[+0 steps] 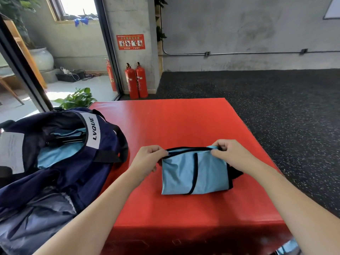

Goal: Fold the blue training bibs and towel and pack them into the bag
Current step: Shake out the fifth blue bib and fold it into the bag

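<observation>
Bib (195, 172) top edge pinched; L hand (147, 159), R hand (230, 153)

Head cam, fwd-down, close over hands (185, 155)

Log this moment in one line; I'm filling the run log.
left hand: pinches bib | right hand: pinches bib | bib: folded, on mat | bag: open, blue cloth inside

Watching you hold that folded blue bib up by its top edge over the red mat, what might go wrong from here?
Only the top edge of the folded bib is pinched, by the left hand and right hand, so the lower layers may fall open on the way across. The bag opening looks slumped and already holds blue fabric, so the bib may snag or bunch going in.
</observation>
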A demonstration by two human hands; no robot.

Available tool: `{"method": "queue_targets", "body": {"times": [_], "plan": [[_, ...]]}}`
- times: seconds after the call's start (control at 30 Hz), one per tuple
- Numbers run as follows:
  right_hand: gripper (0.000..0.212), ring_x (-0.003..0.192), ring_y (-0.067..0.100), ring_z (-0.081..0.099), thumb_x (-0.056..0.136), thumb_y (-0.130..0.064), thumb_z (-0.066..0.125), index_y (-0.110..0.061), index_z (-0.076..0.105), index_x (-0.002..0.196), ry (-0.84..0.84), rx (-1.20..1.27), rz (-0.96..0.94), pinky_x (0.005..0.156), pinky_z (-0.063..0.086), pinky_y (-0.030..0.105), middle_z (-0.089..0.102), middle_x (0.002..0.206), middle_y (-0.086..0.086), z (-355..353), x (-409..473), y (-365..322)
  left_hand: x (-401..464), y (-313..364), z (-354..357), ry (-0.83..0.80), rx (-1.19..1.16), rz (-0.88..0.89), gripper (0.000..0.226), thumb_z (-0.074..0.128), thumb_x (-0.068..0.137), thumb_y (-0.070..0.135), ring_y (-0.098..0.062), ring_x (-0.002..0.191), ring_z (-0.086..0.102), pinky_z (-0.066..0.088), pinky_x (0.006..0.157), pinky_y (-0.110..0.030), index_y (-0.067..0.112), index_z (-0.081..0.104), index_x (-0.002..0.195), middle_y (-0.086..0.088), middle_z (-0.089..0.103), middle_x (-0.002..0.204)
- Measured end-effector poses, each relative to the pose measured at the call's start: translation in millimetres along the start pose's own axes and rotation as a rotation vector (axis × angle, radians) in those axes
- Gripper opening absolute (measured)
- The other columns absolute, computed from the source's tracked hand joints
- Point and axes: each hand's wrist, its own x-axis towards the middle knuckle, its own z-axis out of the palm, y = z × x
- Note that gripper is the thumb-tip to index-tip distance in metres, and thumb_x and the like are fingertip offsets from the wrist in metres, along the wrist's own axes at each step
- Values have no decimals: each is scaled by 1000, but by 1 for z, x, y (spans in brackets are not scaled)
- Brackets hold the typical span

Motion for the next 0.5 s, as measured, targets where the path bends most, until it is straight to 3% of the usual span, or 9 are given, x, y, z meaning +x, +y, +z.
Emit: {"method": "queue_targets", "body": {"times": [0.1,0.27,0.4,0.5], "plan": [[8,86,27,71,92,-31,65,-31,73,91,6,-76,11,75,58,48,75,87,-4,4,24,7,22,-9,8,124,-8,-49,24,67,81,32,-21,67,60,50,56,-35,11,69,70,-6,69,69],[9,89,16,69,96,-29,64,-32,71,93,-3,-195,6,81,53,38,73,89,-9,13,55,20,47,-27,21,250,60,-99,32,62,78,55,-22,62,60,59,68,-50,24,70,74,-2,67,64],[8,87,13,65,97,-32,61,-30,69,97,-46,-355,23,75,48,32,69,93,-7,19,69,35,40,-32,35,255,172,-128,45,67,80,69,-10,76,65,46,61,-28,29,62,100,9,68,84],[10,88,12,63,99,-34,58,-29,66,100,-45,-392,25,78,49,35,68,95,-8,21,76,40,31,-39,42,212,172,-113,49,78,79,47,-1,77,66,54,64,-25,28,54,117,11,69,91]]}}
